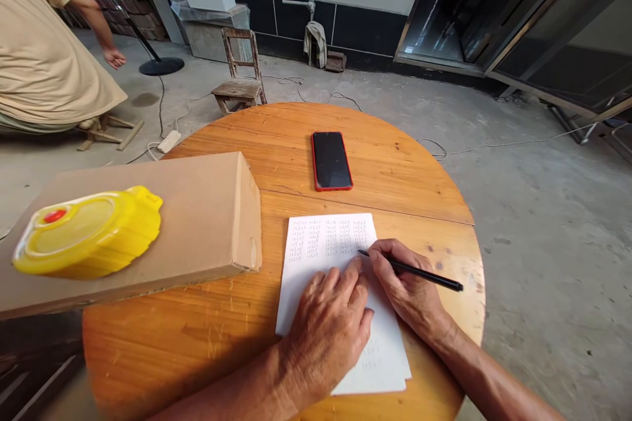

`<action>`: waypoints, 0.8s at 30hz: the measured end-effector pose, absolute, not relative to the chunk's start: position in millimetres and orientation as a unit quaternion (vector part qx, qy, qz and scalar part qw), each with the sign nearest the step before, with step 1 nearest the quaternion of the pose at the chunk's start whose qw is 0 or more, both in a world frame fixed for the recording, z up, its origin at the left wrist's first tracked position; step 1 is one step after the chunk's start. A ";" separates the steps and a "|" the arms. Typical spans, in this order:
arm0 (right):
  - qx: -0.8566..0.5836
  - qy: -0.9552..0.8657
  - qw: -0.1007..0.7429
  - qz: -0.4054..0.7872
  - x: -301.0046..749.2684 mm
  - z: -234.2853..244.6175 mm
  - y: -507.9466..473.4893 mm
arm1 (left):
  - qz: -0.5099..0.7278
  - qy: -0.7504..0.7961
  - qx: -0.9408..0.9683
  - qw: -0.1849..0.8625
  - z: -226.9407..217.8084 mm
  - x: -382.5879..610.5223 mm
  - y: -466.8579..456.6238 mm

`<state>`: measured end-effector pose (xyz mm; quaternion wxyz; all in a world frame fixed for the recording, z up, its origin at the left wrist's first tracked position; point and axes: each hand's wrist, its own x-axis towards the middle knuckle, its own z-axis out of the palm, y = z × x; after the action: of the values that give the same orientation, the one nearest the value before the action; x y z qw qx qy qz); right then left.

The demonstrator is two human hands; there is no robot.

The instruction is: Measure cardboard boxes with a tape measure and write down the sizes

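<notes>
White sheets of paper (316, 276) lie on the round wooden table (424, 210), slightly fanned at their lower edge. Columns of small handwritten characters cover the top sheet's upper part. My right hand (412, 286) pinches a black pen (429, 275), its tip at the right end of the lower written rows. Flat across the middle of the paper rests my left hand (330, 322), fingers stretched forward, holding nothing. It hides part of the sheet. Beyond the paper, a phone (332, 161) with a red case lies with its dark screen up.
At the left, a cardboard box (197, 210) carries a yellow plastic container (93, 230) with a red button. Past the table stand a small wooden chair (241, 72) and a black round stand base (161, 66). A person in a beige shirt (49, 59) is at the far left.
</notes>
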<state>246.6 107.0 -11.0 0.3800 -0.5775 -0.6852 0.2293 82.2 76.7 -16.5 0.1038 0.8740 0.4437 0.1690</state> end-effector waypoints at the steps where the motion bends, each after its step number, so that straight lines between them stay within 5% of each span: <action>1: -0.577 -0.685 0.381 0.229 246.5 -11.0 107.2 | 0.169 0.444 0.874 0.105 -16.5 82.2 76.8; 24: -0.577 -0.690 0.362 0.245 244.6 -7.1 107.6 | 0.169 0.444 0.872 0.114 -16.2 80.6 77.0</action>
<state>244.6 107.6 -7.1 0.3621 -0.5771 -0.6896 0.2454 80.6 77.0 -16.2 0.1141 0.8724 0.4443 0.1689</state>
